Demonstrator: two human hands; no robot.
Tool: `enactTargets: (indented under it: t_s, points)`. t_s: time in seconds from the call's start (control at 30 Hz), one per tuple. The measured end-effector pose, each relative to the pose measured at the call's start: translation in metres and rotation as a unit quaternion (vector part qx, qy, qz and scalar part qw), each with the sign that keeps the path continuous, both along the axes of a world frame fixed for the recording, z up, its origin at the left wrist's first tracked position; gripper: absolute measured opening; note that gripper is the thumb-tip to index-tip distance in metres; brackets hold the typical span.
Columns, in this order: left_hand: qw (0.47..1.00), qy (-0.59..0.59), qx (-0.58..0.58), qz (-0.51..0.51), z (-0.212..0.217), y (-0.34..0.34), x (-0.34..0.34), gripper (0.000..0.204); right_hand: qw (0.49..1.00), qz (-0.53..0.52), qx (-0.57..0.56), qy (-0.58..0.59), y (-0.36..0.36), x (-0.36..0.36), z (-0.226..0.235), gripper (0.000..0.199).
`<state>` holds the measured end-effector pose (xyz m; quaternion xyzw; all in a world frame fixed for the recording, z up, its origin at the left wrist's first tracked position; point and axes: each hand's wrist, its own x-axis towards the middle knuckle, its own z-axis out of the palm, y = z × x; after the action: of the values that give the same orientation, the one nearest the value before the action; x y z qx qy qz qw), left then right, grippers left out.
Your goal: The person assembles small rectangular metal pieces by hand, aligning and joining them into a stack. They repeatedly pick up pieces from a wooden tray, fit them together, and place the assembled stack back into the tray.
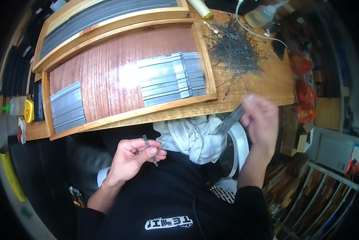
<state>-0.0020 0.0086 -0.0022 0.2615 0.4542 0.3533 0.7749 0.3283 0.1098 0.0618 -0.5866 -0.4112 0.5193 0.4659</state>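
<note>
My left hand pinches a short, narrow dark metal strip between thumb and fingers, in front of my dark top. My right hand is raised near the table's front edge, smeared by motion. A flat dark grey strip juts from its fingers toward the lower left; whether it is one piece or several I cannot tell. Below that strip lies a crumpled whitish cloth. Beyond my hands, a shallow wooden tray holds grey metal strips in rows at its right and left ends.
Behind stands a second wooden tray filled with long grey strips. A tangled heap of thin dark scraps covers the table's right part, near a white cable and squeeze bottle. A yellow container sits left; a slatted rack stands right.
</note>
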Motion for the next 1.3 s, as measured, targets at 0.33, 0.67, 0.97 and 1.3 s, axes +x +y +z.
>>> enactTargets:
  t_s: [0.33, 0.67, 0.97, 1.3]
  points:
    - [0.997, -0.002, -0.036, -0.062, -0.007, -0.002, -0.004, 0.017, 0.927, 0.305, -0.168, 0.139, -0.056, -0.115, -0.069, 0.011]
    - [0.996, 0.021, -0.039, -0.081, -0.02, -0.015, 0.005, 0.021, 0.928, 0.33, -0.127, 0.115, -0.058, -0.121, -0.085, 0.011]
    - [0.994, 0.033, -0.057, -0.083, -0.004, 0.027, -0.003, 0.019, 0.921, 0.252, -0.177, 0.237, -0.047, -0.135, -0.091, 0.014]
    - [0.998, 0.004, -0.021, -0.062, -0.008, 0.035, -0.006, 0.016, 0.912, 0.212, -0.176, 0.303, -0.046, -0.143, -0.09, 0.015]
